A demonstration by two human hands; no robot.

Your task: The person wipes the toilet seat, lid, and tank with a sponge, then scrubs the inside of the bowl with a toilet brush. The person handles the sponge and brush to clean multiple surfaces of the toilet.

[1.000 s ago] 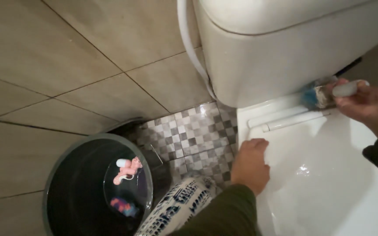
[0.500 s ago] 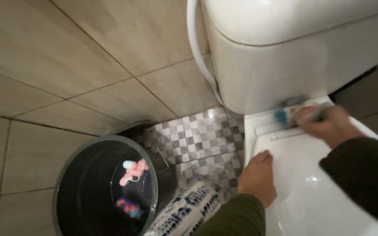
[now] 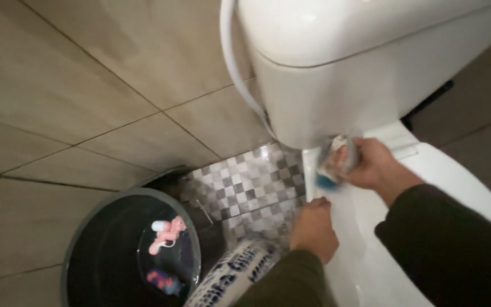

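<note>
Two hands are at work in the head view, both over the closed white toilet lid point(image 3: 461, 187). The right hand point(image 3: 373, 167) is clamped on a blue-and-white scrubbing sponge point(image 3: 332, 165), pressed against the lid's rear left corner just under the cistern point(image 3: 370, 68). The sponge's long axis runs roughly upright in the frame, its blue end lowest. The left hand point(image 3: 313, 230) is curled shut on nothing, knuckles resting on the lid's left edge just in front of the sponge, so the hands sit close together. A dark round bin point(image 3: 86, 250) stands well to the left on the tiled floor point(image 3: 86, 102). Half a second ago the right hand and sponge were further right along the lid's rear edge; they have swept leftward, while the left hand has stayed.
</note>
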